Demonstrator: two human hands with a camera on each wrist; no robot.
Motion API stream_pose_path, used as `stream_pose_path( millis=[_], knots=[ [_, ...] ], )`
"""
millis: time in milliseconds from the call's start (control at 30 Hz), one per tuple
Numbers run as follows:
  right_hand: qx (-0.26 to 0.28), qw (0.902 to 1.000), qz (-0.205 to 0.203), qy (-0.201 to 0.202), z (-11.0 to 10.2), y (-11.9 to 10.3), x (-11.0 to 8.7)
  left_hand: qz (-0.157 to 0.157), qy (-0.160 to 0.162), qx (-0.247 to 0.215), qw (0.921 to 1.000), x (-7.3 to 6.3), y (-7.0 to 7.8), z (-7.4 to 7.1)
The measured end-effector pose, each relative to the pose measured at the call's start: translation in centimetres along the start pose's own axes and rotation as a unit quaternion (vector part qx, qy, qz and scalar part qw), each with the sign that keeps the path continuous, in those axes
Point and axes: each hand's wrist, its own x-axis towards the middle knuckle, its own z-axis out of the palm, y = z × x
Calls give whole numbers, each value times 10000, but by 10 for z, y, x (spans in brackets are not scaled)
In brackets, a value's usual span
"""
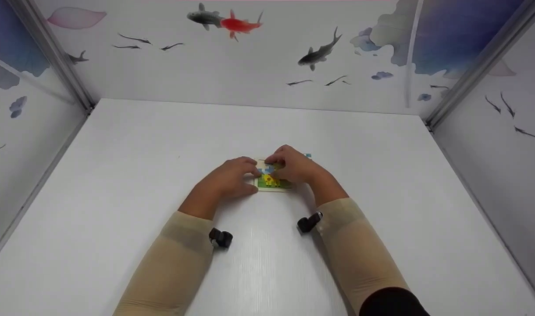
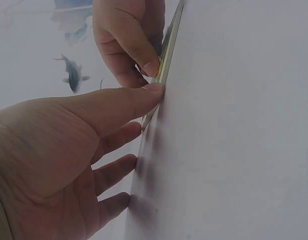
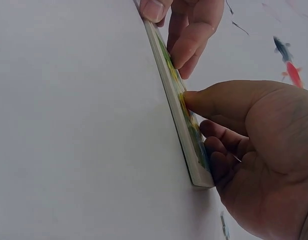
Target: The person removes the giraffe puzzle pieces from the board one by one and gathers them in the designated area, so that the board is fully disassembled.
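A small wooden jigsaw puzzle (image 1: pixel 274 184) with a pale frame lies flat on the table, its picture showing yellow figures on green with blue above. My left hand (image 1: pixel 237 177) is at its left side, thumb on the near corner, a fingertip on the picture, other fingers spread fairly straight. With thumb and index fingertip, my right hand (image 1: pixel 294 164) pinches a blue puzzle piece (image 1: pixel 268 168) at the picture's upper part. In the right wrist view, the right thumb (image 3: pixel 196 102) touches the puzzle's face and the other fingers curl beyond. The right hand hides the puzzle's right part.
Another bluish piece (image 1: pixel 308 156) lies on the table just beyond the right hand. The white table (image 1: pixel 162 131) is enclosed by printed panels (image 1: pixel 258 66) with fish at the back and sides. Small black wrist cameras (image 1: pixel 221 238) stick out from both sleeves.
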Motion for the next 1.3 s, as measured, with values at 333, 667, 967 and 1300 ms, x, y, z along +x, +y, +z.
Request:
stream_pose_path(
  millis=[333,667,967,1300],
  knots=[
    [116,9996,196,192,-2,-2,1,83,42,68,9999,-1,-1,0],
    [689,9941,440,713,-6,3,-1,-90,48,9,9999,1,-1,2],
    [1213,9867,524,949,-10,10,0,-153,-12,-14,9999,0,2,0],
    [1907,9694,536,1448,-37,23,-11,-234,-71,-71,9997,-2,4,0]
  ],
)
